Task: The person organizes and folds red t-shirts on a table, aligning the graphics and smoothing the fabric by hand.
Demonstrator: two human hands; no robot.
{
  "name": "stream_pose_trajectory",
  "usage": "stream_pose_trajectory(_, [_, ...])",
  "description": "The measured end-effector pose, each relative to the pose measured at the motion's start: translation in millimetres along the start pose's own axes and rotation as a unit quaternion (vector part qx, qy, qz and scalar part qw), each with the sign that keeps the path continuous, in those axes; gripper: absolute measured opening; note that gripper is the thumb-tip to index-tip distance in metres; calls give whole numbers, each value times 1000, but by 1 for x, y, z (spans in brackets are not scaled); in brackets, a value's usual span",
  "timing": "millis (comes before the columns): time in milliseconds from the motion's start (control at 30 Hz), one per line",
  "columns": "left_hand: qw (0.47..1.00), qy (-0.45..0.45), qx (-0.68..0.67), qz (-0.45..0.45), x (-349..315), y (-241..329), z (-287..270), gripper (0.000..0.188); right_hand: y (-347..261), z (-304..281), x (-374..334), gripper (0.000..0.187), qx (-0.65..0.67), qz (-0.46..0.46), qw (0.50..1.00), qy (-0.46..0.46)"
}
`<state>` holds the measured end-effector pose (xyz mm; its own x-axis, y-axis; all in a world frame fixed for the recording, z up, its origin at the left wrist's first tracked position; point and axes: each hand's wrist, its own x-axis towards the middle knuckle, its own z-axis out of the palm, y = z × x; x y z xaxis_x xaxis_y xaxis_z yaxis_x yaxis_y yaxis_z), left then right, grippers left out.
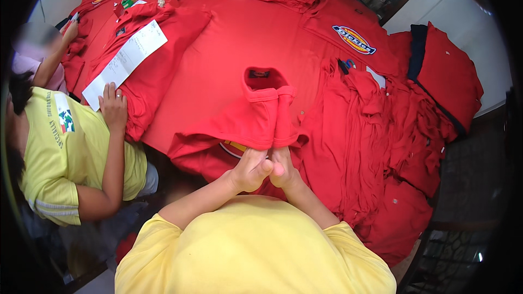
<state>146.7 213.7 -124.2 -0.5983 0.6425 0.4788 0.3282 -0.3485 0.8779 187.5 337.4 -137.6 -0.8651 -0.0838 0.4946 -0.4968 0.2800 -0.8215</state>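
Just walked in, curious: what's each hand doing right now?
Left hand: fingertips hidden by red garment; grip can't be told.
Right hand: fingertips hidden there too; can't tell.

Fingertips of both hands hidden within the red garment, a co-worker's head blurred

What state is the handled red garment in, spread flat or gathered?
Gathered: the red garment is bunched in folds, collar raised, hiding most fingers of the left hand and right hand.
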Motion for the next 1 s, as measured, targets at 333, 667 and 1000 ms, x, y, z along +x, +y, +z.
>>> stream_pose_trajectory(333, [803, 409, -430, -60, 2, -19, -64, 50, 19, -76, -17, 48, 618, 213, 699, 291])
stream_pose_trajectory(667, [897, 353, -264, 25, -42, -45, -148, 22, 62, -160, -54, 56, 440, 148, 794, 392])
stream_pose_trajectory(1000, [882, 452, 80, 109, -16, 27, -182, 56, 18, -208, -11, 34, 449, 10, 859, 247])
